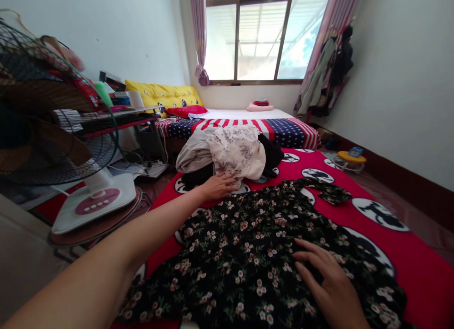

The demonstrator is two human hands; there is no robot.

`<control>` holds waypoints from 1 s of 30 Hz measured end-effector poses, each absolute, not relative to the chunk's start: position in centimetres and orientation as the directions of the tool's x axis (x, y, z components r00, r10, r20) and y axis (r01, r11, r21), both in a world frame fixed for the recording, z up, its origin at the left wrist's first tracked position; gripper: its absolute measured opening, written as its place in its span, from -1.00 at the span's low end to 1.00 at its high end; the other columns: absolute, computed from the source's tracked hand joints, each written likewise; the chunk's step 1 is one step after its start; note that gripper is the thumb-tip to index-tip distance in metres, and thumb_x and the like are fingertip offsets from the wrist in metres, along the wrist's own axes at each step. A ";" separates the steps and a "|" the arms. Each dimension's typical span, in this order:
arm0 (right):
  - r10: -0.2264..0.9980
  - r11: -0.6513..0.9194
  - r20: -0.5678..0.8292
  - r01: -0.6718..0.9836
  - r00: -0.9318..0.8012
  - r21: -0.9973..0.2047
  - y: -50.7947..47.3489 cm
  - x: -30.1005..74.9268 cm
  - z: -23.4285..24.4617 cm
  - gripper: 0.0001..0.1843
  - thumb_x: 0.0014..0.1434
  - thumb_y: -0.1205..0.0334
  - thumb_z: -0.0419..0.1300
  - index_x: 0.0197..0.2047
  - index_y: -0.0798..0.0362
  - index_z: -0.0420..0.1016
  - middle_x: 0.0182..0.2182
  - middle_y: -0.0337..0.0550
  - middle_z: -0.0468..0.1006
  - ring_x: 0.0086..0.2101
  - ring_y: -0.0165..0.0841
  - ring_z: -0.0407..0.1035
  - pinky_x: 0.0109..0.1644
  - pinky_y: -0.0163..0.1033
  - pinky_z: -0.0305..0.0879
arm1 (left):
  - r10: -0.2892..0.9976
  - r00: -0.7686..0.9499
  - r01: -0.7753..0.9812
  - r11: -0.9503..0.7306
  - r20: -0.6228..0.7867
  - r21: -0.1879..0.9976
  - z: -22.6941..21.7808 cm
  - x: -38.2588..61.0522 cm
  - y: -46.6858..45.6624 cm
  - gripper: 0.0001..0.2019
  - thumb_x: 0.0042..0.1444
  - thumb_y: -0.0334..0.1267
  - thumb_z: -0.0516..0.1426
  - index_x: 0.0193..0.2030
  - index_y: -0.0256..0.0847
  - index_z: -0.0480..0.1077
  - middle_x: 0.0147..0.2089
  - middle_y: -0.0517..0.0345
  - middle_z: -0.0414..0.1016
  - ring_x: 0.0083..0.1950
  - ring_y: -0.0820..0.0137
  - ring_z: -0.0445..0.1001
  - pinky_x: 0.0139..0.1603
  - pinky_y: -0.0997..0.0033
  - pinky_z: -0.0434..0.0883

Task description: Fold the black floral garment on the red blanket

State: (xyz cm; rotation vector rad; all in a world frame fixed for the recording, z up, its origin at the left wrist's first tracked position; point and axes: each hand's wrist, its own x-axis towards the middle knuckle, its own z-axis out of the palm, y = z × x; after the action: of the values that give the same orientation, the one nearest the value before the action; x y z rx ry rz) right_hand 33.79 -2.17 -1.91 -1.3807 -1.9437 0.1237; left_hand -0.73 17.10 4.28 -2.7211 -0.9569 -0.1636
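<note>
A black floral dress (248, 253) lies spread out in front of me, one sleeve reaching to the right. My left hand (220, 186) is stretched forward with its fingers flat, at the near edge of a clothes pile and just past the dress's top end. On that pile sits a white garment with grey flower print (237, 149), with a light grey garment (195, 151) to its left and a black one (271, 151) to its right. Over the right part of the dress is my right hand (324, 277), fingers apart and holding nothing; whether it touches the cloth I cannot tell.
Beneath the clothes is a red cover (376, 253) with white ovals. A white-based fan (102, 201) stands on a round stool at left, near a cluttered desk (135, 116). A bed (230, 114) lies under the window. At right are a yellow stool (351, 157) and hanging clothes (324, 73).
</note>
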 end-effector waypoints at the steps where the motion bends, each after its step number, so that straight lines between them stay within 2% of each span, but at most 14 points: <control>1: 0.851 0.415 0.502 0.779 -0.150 -0.470 -2.2 33.8 -1.9 -0.73 0.21 -0.03 0.08 -0.26 -0.12 0.54 0.03 -0.13 0.51 0.04 -0.07 0.35 0.11 0.11 0.30 | 0.622 0.757 0.653 -0.728 0.197 -0.208 3.9 -0.5 18.0 -0.58 0.23 -0.33 0.05 0.21 0.02 0.34 0.33 0.08 0.27 0.40 0.20 0.09 0.40 0.07 -0.06; 5: 0.855 0.405 0.497 0.786 -0.145 -0.467 -2.4 33.8 -1.8 -0.74 0.21 -0.03 0.08 -0.25 -0.13 0.54 0.04 -0.15 0.50 0.05 -0.06 0.34 0.11 0.11 0.29 | 0.676 0.682 0.731 -0.620 0.280 -0.285 2.9 0.5 20.3 -0.59 0.25 -0.42 -0.02 0.22 -0.20 0.34 0.29 -0.11 0.31 0.40 0.15 0.08 0.38 0.02 -0.04; 7: 0.856 0.404 0.495 0.788 -0.146 -0.465 -2.4 33.8 -1.9 -0.74 0.20 -0.04 0.09 -0.25 -0.13 0.54 0.05 -0.15 0.50 0.05 -0.06 0.34 0.11 0.11 0.29 | 0.699 0.639 0.769 -0.572 0.323 -0.284 2.6 0.9 20.8 -0.59 0.25 -0.42 -0.02 0.22 -0.27 0.34 0.27 -0.16 0.32 0.39 0.13 0.10 0.38 0.01 -0.04; 13: 0.866 0.400 0.476 0.783 -0.154 -0.476 -2.3 34.0 -1.8 -0.72 0.21 -0.05 0.09 -0.24 -0.09 0.54 0.05 -0.12 0.49 0.06 -0.07 0.33 0.13 0.11 0.26 | 0.713 0.615 0.788 -0.570 0.337 -0.232 2.4 1.4 20.4 -0.58 0.21 -0.40 0.04 0.20 -0.13 0.38 0.28 -0.05 0.33 0.38 0.16 0.13 0.40 -0.02 -0.06; 15: 0.874 0.394 0.461 0.783 -0.157 -0.481 -2.3 34.0 -1.7 -0.73 0.21 -0.02 0.10 -0.24 -0.08 0.54 0.05 -0.12 0.49 0.06 -0.09 0.32 0.14 0.10 0.25 | 0.703 0.628 0.773 -0.615 0.334 -0.156 2.6 1.3 19.0 -0.58 0.14 -0.43 0.09 0.15 -0.10 0.43 0.29 -0.04 0.32 0.36 0.14 0.16 0.38 0.00 0.03; 18: 0.876 0.394 0.456 0.780 -0.159 -0.486 -2.3 34.0 -1.6 -0.75 0.21 -0.01 0.10 -0.24 -0.08 0.53 0.06 -0.14 0.48 0.07 -0.10 0.31 0.15 0.09 0.24 | 0.697 0.576 0.746 -0.662 0.428 0.073 3.2 0.4 15.5 -0.64 0.12 -0.45 0.08 0.02 -0.09 0.51 0.24 0.02 0.36 0.23 0.24 0.35 0.24 0.23 0.28; 20: 0.874 0.397 0.460 0.778 -0.157 -0.487 -2.3 34.0 -1.7 -0.76 0.21 0.00 0.10 -0.24 -0.09 0.53 0.06 -0.15 0.48 0.07 -0.11 0.31 0.15 0.09 0.23 | 0.738 0.467 0.741 -0.627 0.487 0.241 3.7 -0.9 12.6 -0.70 0.16 -0.42 0.05 -0.07 -0.12 0.54 0.08 0.05 0.49 0.05 0.34 0.48 0.08 0.37 0.39; 23: 0.865 0.408 0.476 0.775 -0.160 -0.482 -2.1 34.0 -1.8 -0.75 0.20 -0.01 0.10 -0.25 -0.09 0.53 0.04 -0.16 0.50 0.06 -0.11 0.32 0.15 0.10 0.23 | 0.838 0.264 0.774 -0.480 0.478 0.412 4.6 -3.7 8.1 -0.78 0.19 -0.30 0.06 -0.19 -0.18 0.55 -0.18 0.09 0.58 -0.15 0.36 0.53 -0.05 0.40 0.41; 26: 0.854 0.424 0.492 0.774 -0.169 -0.470 -1.9 34.0 -1.9 -0.73 0.19 -0.02 0.10 -0.26 -0.09 0.54 0.02 -0.16 0.51 0.04 -0.10 0.33 0.13 0.10 0.23 | 0.925 0.117 0.808 -0.301 0.362 0.507 5.2 -6.7 4.6 -0.77 0.17 -0.18 0.09 -0.23 -0.22 0.54 -0.23 0.09 0.60 -0.19 0.33 0.52 -0.11 0.39 0.39; 30: 0.845 0.435 0.507 0.772 -0.173 -0.463 -1.8 33.9 -1.9 -0.72 0.19 -0.04 0.09 -0.27 -0.09 0.55 0.00 -0.15 0.53 0.02 -0.10 0.35 0.12 0.09 0.24 | 0.989 0.141 0.799 -0.146 0.054 0.583 5.8 -9.2 1.5 -0.61 0.06 -0.01 0.18 -0.07 -0.23 0.51 -0.22 0.10 0.57 -0.23 0.32 0.49 -0.19 0.41 0.38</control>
State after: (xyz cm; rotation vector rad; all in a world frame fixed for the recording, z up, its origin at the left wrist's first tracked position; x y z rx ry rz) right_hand 33.94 -1.77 -1.88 -1.3599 -1.9641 0.1279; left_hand -9.22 1.45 5.78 -2.6506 -2.2590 -0.8056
